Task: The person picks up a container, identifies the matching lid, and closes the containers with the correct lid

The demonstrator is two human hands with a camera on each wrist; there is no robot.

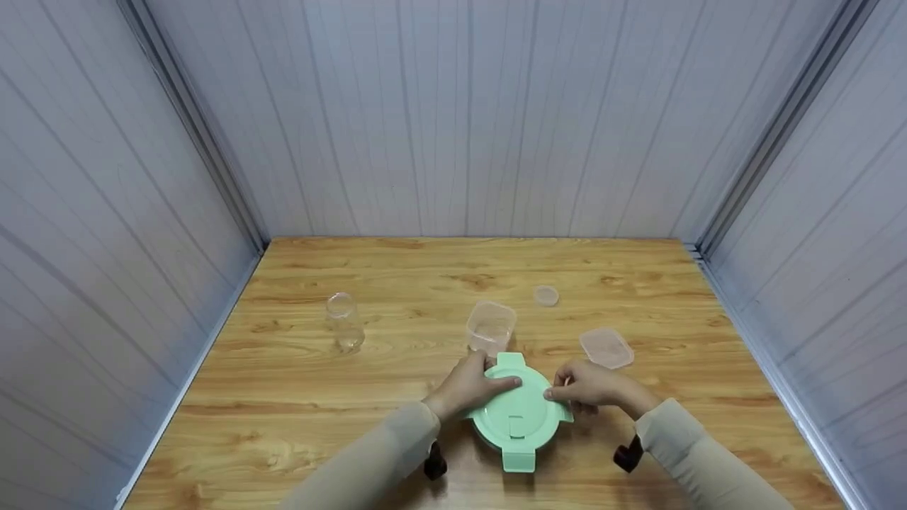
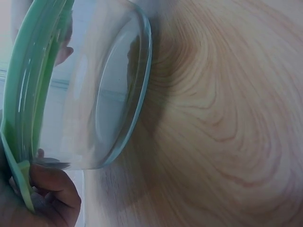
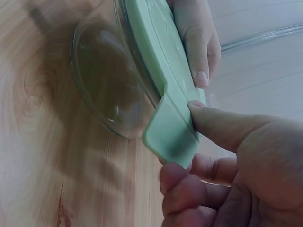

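Head view: a green lid (image 1: 521, 409) lies on the near part of the table (image 1: 305, 425), its edge gripped by the left hand (image 1: 468, 388), thumb on top, probably steadying it, while the right hand (image 1: 594, 386) closes thumb and curled fingers on a side flap (image 1: 565, 413). The left wrist view adds the clear bowl (image 2: 113, 90) under the lid; the right wrist view shows fingertips at the flap's outer edge.

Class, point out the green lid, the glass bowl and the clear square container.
Green lid (image 1: 517, 404): head view, middle of its top.
Glass bowl (image 2: 112, 90): left wrist view, its base.
Clear square container (image 1: 492, 328): head view, middle of its body.
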